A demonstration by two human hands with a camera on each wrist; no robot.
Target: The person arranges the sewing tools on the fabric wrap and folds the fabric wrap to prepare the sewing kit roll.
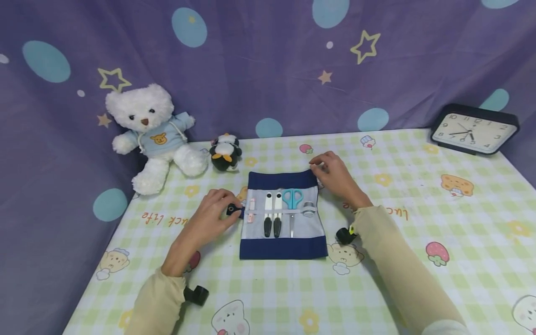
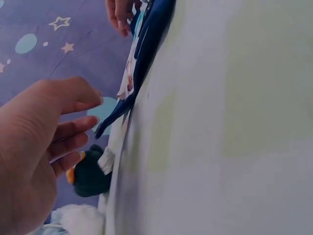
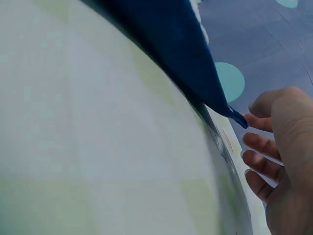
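An unrolled navy and grey fabric tool pouch [image 1: 283, 249] lies on the table. A pale elastic band across it holds scissors with turquoise handles [image 1: 292, 197], two white tools with black ends [image 1: 273, 218], a small pink-and-white item [image 1: 251, 204] and a round silvery piece [image 1: 309, 209]. At the pouch's left side, my left hand [image 1: 213, 214] is beside a navy strap [image 2: 115, 115] with a snap; a gap shows between fingertips and strap in the left wrist view. My right hand [image 1: 332, 177] is at the top right corner, its index fingertip next to the raised navy edge [image 3: 186, 58].
A white teddy bear [image 1: 161, 139] sits at the back left, beside a small penguin plush [image 1: 225, 152]. A black-framed clock [image 1: 474, 130] stands at the back right. Behind the checked tablecloth [image 1: 268, 298] hangs a purple curtain [image 1: 268, 70].
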